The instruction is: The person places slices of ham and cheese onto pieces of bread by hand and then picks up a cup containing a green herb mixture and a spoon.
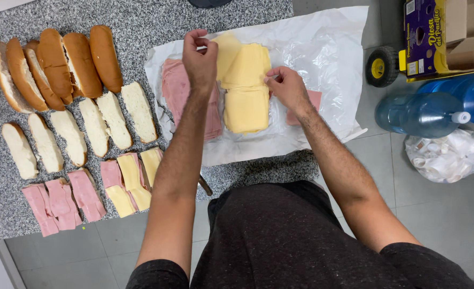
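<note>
left hand [199, 58] fingers pinching one cheese slice [227, 49] up off the cheese stack [246, 88] on the white paper [322, 48]; right hand [287, 85] fingers pressed on the stack's edge; a soft slice could tear if it sticks

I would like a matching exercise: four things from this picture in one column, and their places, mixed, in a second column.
Things:
1. cheese stack
2. bread tops
3. water bottle
4. left hand

Places:
A. lying on the tiled floor
B. on the white paper, beside the ham slices
C. leaning in a row at the counter's far left
D. pinching a lifted cheese slice

Pairs: 1-B, 2-C, 3-A, 4-D
</note>
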